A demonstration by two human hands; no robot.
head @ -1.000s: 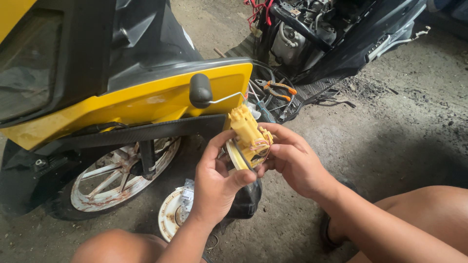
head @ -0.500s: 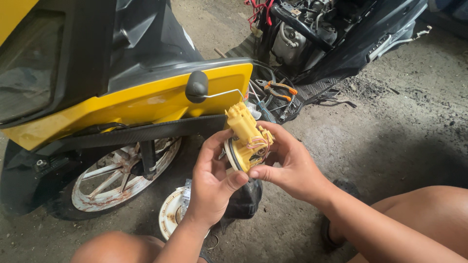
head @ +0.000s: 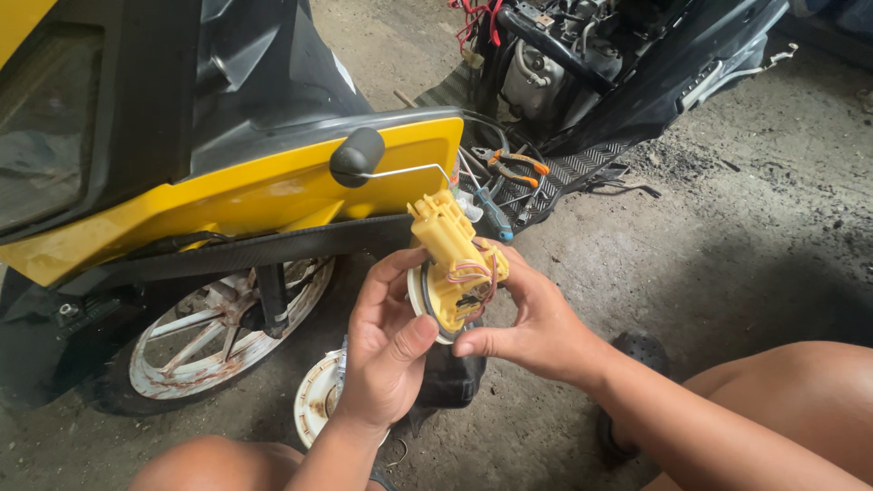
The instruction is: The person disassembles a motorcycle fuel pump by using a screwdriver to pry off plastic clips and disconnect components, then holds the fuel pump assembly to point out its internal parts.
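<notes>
Yellow pump unit — pinched betw. both hands' fingers.

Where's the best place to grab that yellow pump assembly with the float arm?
Probably by the round base flange of the yellow pump assembly, coming from below and both sides, as the left hand and right hand do. The thin float arm and the exposed wires sit higher up and look fragile.
</notes>
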